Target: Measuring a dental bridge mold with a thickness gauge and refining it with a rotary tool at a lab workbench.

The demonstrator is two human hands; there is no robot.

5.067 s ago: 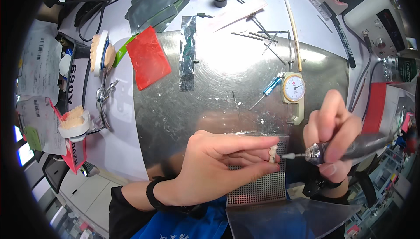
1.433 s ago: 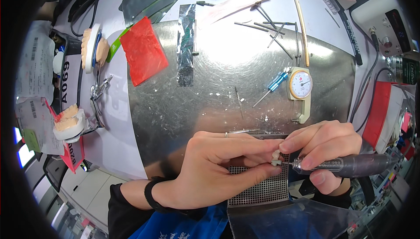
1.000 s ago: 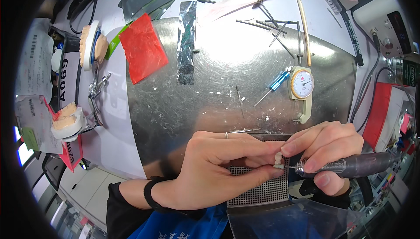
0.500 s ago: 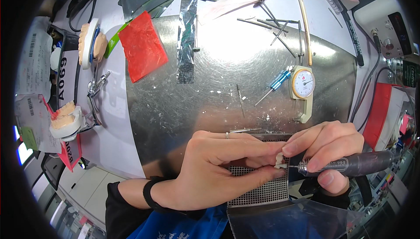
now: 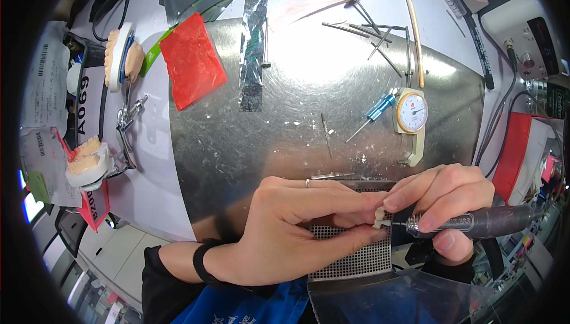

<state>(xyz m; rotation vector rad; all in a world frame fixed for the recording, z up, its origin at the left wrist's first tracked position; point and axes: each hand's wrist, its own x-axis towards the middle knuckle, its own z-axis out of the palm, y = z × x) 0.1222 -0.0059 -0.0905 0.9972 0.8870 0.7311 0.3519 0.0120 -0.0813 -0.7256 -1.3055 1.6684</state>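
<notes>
Between thumb and fingertips, my left hand (image 5: 297,223) pinches a small cream-white dental crown piece (image 5: 379,217). My right hand (image 5: 448,205) grips a dark rotary handpiece (image 5: 493,222) like a pen, and its thin bur (image 5: 396,224) points left at the piece, seemingly touching it. The fingertips of both hands meet beside the piece and partly hide it. Beneath them is a perforated metal grille (image 5: 350,260), with a clear plastic sheet (image 5: 392,297) at its near edge.
A dial thickness gauge (image 5: 411,112) and a blue-handled screwdriver (image 5: 379,108) lie beyond my right hand on the metal plate (image 5: 273,140). Several burs (image 5: 386,57) lie farther back. Dental models (image 5: 89,164) on an articulator stand left, near a red wax sheet (image 5: 193,62). A control box (image 5: 525,33) stands far right.
Both hands keep nearly the same place and grip. The handpiece and the small piece have shifted only very slightly against each other.
</notes>
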